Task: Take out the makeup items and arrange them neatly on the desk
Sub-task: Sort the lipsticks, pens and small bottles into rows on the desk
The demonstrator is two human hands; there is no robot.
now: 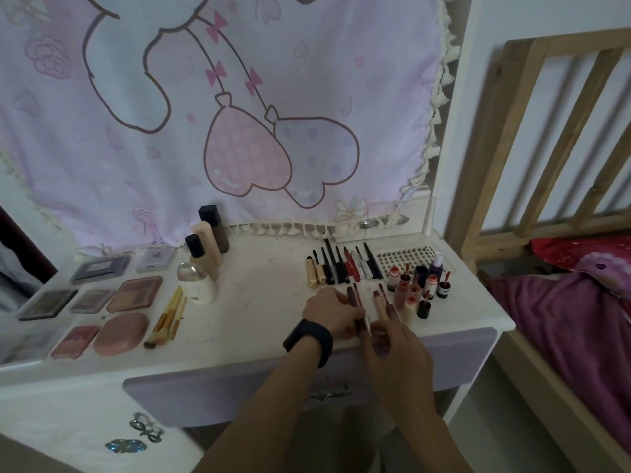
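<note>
I judge it nearly done: palettes [135,295], brushes [167,317], pencils [341,266] lined up on the surface [259,302]; left hand [333,314] and right hand [397,349] fingers [351,312] pinch unplaced lip tubes [351,295].

Wide black watch band [308,339] on left wrist; forearms [273,404] bare.

Head camera — looking forward and down, close over desk [259,302]

slim tube [362,323]: gripped in left hand [333,314], mostly covered by fingers, kind not made out | right hand [396,349]: hold hidden by its own back | small bottles [426,285], right edge of desk [256,302]: labels too small to be read | desk's left end: cut off by picture edge | clear box [409,216], rear right corner: contents blurred
</note>
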